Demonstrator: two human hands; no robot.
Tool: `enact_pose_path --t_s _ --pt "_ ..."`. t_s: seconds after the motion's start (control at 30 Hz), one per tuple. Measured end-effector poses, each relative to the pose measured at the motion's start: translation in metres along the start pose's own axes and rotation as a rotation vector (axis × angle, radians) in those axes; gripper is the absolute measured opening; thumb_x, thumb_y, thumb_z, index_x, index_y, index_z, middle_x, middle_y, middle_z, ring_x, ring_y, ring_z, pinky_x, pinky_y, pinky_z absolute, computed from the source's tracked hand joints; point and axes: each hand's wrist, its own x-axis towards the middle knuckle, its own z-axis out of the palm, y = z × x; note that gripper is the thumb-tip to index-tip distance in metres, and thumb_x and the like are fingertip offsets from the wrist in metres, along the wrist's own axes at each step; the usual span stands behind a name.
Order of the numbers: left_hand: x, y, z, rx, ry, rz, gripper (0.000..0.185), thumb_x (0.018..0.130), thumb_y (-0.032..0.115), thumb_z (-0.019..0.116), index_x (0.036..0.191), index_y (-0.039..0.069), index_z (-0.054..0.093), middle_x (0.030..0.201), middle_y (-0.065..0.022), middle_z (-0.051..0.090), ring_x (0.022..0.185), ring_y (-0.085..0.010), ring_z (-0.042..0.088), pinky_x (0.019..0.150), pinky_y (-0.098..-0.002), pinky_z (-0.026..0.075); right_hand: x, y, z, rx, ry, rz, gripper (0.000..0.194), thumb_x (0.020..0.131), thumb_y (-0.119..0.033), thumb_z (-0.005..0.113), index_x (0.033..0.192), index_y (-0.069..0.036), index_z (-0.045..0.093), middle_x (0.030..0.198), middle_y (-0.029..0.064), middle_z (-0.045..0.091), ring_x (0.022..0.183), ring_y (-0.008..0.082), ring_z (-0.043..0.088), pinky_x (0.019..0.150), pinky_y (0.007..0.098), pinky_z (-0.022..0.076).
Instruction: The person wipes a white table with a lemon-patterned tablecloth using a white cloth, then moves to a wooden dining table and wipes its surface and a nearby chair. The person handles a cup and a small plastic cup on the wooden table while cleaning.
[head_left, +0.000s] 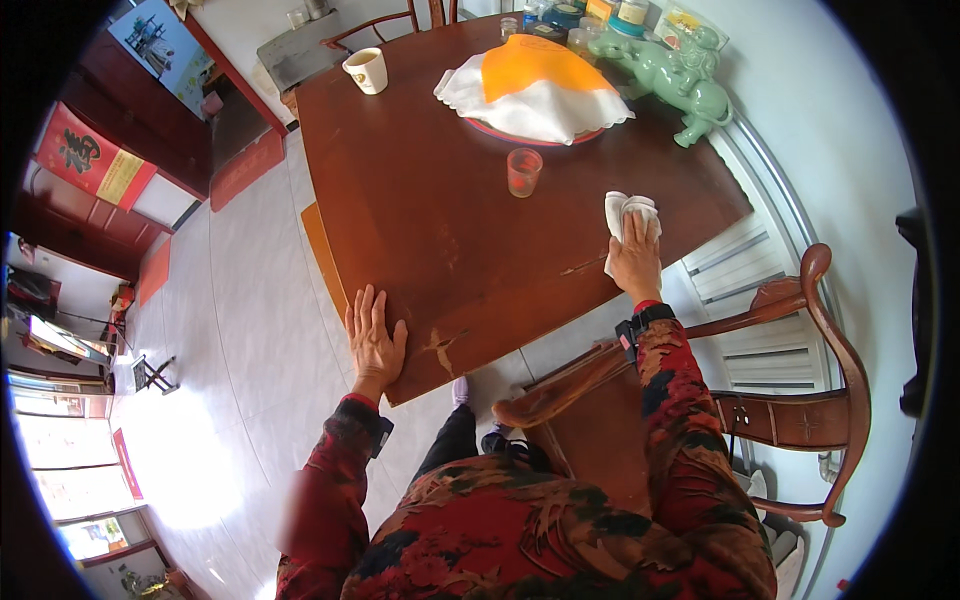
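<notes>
My right hand (637, 259) presses a folded white cloth (621, 206) onto the brown wooden table (405, 202), near its front right edge. The fingers lie over the cloth and point away from me. At the table's front left corner, my left hand (375, 341) rests palm down and holds nothing; its fingers are extended and the thumb stands apart. A clear plastic cup (523, 174) with a reddish tint stands beyond the cloth, to its left. Pale worn marks (442, 349) show on the tabletop just right of my left hand.
A white and orange cloth (525, 94) covers a red-rimmed plate. Beside it is a green ceramic ox figurine (667, 79); several jars (634, 11) crowd behind. A white mug (367, 71) stands far left. A wooden armchair (787, 420) is close on my right, by a white radiator (757, 277).
</notes>
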Motion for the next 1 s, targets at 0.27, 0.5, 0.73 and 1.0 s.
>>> enact_pose_path --t_s 0.27,0.5,0.73,1.0 --pt "-0.002 -0.006 0.006 -0.018 0.026 -0.005 0.06 0.088 0.026 0.06 0.142 0.006 0.043 0.154 -0.0155 0.035 0.146 -0.0326 0.026 0.121 -0.049 0.014 -0.054 -0.153 -0.011 0.226 -0.05 -0.365 0.06 0.091 -0.028 0.061 0.143 -0.004 0.044 0.153 0.013 0.038 0.144 0.0404 0.026 0.116 0.0547 0.0236" --pt "-0.011 -0.045 -0.007 -0.58 -0.003 0.069 0.06 0.082 0.015 0.059 0.139 0.003 0.043 0.15 -0.0186 0.04 0.143 -0.039 0.031 0.119 -0.0498 0.018 -0.145 -0.301 -0.044 0.373 -0.181 -0.746 0.066 0.089 -0.029 0.061 0.146 -0.003 0.038 0.155 0.0129 0.033 0.145 0.0372 0.026 0.118 0.0512 0.0219" --pt "-0.126 -0.255 -0.005 -0.643 -0.367 -0.116 0.036 0.091 0.016 0.061 0.125 0.003 0.059 0.119 -0.0192 0.065 0.113 -0.0365 0.061 0.098 -0.039 0.047 -0.121 -0.249 -0.026 0.212 -0.075 -0.46 0.055 0.092 -0.028 0.059 0.142 -0.008 0.047 0.154 0.0098 0.035 0.144 0.0395 0.025 0.117 0.0496 0.0261" --pt "-0.379 -0.535 -0.082 0.019 -0.497 -0.096 0.013 0.087 0.013 0.058 0.097 0.007 0.065 0.095 -0.0125 0.066 0.091 -0.0309 0.063 0.076 -0.0448 0.051 -0.078 -0.183 0.022 -0.112 -0.117 0.325 0.067 0.097 -0.045 0.043 0.151 -0.005 0.034 0.16 0.0133 0.024 0.146 0.0433 0.019 0.117 0.0549 0.0201"
